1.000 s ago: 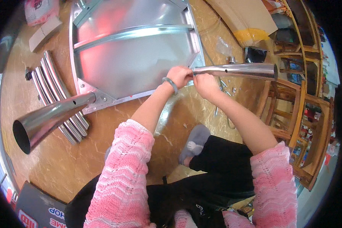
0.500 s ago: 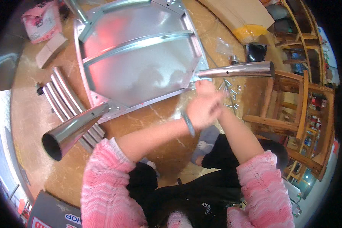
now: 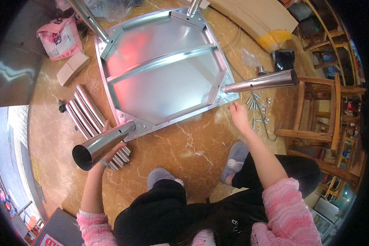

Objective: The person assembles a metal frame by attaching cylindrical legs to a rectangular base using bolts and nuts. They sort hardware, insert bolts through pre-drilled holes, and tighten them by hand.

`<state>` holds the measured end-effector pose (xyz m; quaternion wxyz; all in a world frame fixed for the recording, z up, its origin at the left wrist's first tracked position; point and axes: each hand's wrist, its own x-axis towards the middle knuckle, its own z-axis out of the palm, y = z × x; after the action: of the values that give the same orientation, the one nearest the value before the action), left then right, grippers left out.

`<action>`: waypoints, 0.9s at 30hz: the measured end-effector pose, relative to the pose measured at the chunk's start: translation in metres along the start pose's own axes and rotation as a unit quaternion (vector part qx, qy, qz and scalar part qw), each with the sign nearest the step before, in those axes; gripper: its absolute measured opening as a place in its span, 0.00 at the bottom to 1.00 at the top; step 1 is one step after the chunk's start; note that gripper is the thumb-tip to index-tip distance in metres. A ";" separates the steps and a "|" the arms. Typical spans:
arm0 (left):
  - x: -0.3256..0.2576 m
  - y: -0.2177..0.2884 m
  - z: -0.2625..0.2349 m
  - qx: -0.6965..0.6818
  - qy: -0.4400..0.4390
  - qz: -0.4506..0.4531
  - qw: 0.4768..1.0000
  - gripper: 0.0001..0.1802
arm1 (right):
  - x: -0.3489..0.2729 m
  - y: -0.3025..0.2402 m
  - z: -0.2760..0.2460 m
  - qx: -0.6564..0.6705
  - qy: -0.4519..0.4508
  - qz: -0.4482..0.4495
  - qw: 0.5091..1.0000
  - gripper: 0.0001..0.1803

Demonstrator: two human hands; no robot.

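Observation:
A silver metal tabletop (image 3: 164, 90) lies underside up on the floor, with a curved crossbar (image 3: 160, 63) and tubular legs at its corners. My left hand (image 3: 113, 152) is at the near left leg (image 3: 104, 141), fingers wrapped around it from behind; the tube hides part of the hand. By the near right corner, my right hand (image 3: 238, 115) pinches a thin metal rod (image 3: 228, 100) whose tip is at the corner plate. The near right leg (image 3: 260, 81) slants outward just beyond that hand.
Several loose metal tubes (image 3: 81, 112) lie left of the tabletop. Scattered bolts (image 3: 254, 102) and a cable (image 3: 265, 130) are on the right. A cardboard piece (image 3: 250, 16), a pink bag (image 3: 58, 37) and wooden stools (image 3: 303, 110) stand around. My slippered feet are near.
My left hand has gone from beside my right hand to the near left leg. My right hand stays by the near right corner, slightly lower. The view has shifted.

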<state>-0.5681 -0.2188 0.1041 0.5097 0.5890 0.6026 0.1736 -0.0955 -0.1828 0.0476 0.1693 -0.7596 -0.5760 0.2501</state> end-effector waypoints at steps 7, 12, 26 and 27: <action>0.033 -0.045 0.053 -0.172 -0.001 -0.087 0.981 0.22 | -0.043 -0.055 0.010 0.028 -0.111 0.004 0.993 0.14; 0.026 -0.016 0.097 0.136 0.002 0.218 0.967 0.30 | -0.076 -0.101 0.032 0.059 -0.196 -0.068 0.976 0.13; 0.075 0.031 0.137 0.090 -0.022 0.312 0.945 0.04 | -0.108 -0.070 0.046 -0.060 -0.109 -0.123 0.985 0.10; 0.084 0.035 0.142 0.079 -0.027 0.333 0.939 0.04 | -0.109 -0.067 0.047 -0.053 -0.094 -0.118 0.987 0.10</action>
<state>-0.4152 -0.1915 0.0381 0.3905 0.7989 0.3701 0.2690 -0.1987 -0.2704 0.0662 0.1026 -0.6674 -0.6874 0.2675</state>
